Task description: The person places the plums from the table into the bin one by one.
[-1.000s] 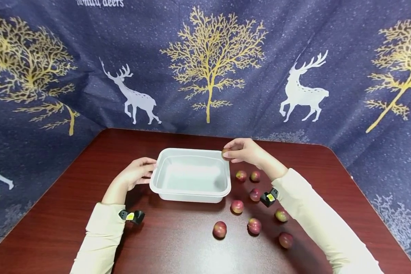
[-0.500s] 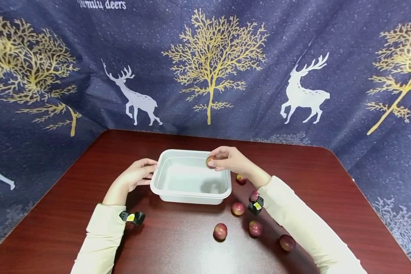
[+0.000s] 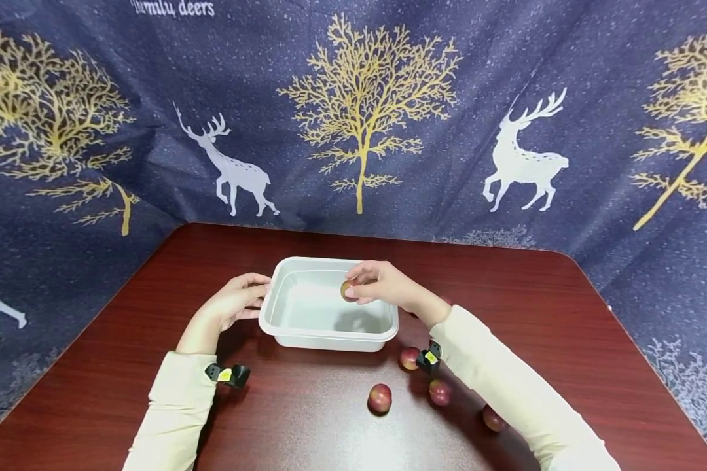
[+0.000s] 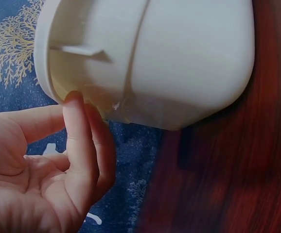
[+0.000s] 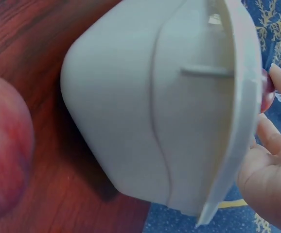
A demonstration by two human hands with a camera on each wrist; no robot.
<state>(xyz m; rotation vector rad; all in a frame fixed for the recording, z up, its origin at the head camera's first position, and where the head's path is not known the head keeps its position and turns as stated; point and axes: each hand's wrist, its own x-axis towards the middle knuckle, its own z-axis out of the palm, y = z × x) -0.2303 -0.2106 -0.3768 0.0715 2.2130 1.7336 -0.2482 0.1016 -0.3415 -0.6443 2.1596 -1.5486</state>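
A white plastic tub [image 3: 306,336] stands on the table. My left hand [image 3: 235,302] holds its left rim; the left wrist view has the bent fingers [image 4: 81,141] tucked under the rim, close to the side wall. Above the tub's inside, my right hand [image 3: 384,285] pinches a reddish-green plum [image 3: 347,292] between thumb and fingertips, its shadow falling on the tub floor below. In the right wrist view, the held plum [image 5: 267,91] shows just beyond the rim, partly hidden by it.
Several plums lie on the dark red table [image 3: 283,418], right and front of the tub, among them one plum [image 3: 380,398] near the front and another [image 3: 440,392] beside it. The right forearm [image 3: 507,379] hides some. A patterned blue cloth [image 3: 330,196] hangs behind.
My right hand has moved left with the plum, from the tub's back right corner to over its inside. The right forearm now covers more of the plums. The left hand stays at the rim.
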